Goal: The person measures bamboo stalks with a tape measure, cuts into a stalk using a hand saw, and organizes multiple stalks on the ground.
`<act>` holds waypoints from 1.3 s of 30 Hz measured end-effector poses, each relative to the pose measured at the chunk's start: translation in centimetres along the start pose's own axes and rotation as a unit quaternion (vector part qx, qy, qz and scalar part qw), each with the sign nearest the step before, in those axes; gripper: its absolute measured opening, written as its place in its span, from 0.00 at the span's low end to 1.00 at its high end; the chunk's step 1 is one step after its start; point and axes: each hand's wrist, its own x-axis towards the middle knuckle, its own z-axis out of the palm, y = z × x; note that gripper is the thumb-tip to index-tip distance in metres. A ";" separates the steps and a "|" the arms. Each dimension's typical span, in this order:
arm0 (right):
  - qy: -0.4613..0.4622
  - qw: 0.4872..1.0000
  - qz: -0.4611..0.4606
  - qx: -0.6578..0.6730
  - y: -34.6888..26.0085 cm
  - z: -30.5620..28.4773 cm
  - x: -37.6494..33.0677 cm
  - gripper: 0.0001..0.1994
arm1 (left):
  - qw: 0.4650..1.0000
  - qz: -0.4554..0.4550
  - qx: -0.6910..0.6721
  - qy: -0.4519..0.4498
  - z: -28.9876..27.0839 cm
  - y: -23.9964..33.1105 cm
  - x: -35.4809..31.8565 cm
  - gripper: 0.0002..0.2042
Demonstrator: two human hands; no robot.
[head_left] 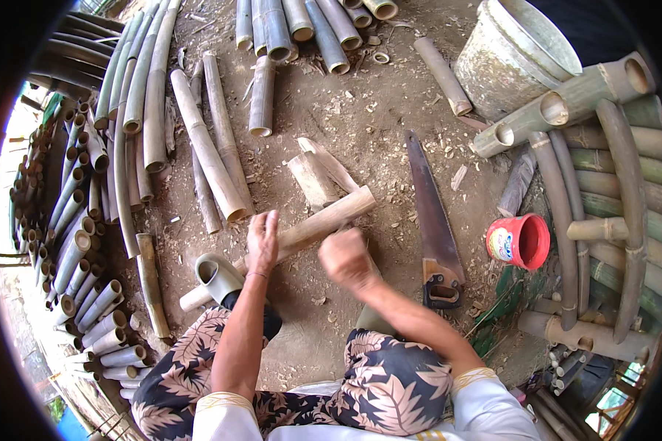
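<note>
A pale, peeled wooden pole point(312, 229) lies slantwise on the ground in front of me, beside a short split wood block point(312, 180). My left hand point(262, 242) is over the pole, edge-on with its fingers stretched out and nothing visible in it. Right of it, my right hand point(347, 259) is closed in a fist just on the near side of the pole; whatever it may hold is hidden. Near my left forearm is a grey-green, rounded piece with an oval opening point(219, 275). A handsaw point(435, 213) with a wooden handle lies to the right.
Bamboo lengths point(210, 147) lie left and ahead, and many more are stacked at the far left point(88, 250). A dirty white bucket point(500, 66), a red tub point(518, 242) and a bamboo frame point(629, 213) stand on the right. Wood chips litter the dirt floor.
</note>
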 end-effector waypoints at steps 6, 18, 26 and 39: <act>-0.284 0.756 0.050 0.588 -8.1 0.7 -4.3 0.08 | 0.993 -0.056 0.104 0.012 -7.1 0.7 -0.2 0.29; -0.314 0.761 0.200 0.531 -2.9 -6.6 -9.0 0.08 | 0.948 -0.052 0.259 -0.179 -8.3 -2.0 -0.7 0.25; 0.442 0.886 0.116 -0.078 15.2 -36.6 9.3 0.04 | 0.858 -0.018 0.473 -0.201 -7.7 -8.1 -4.4 0.30; -0.358 0.932 -0.059 -0.008 5.5 -19.7 10.9 0.60 | 0.763 0.325 0.470 -0.301 -18.3 5.9 4.6 0.33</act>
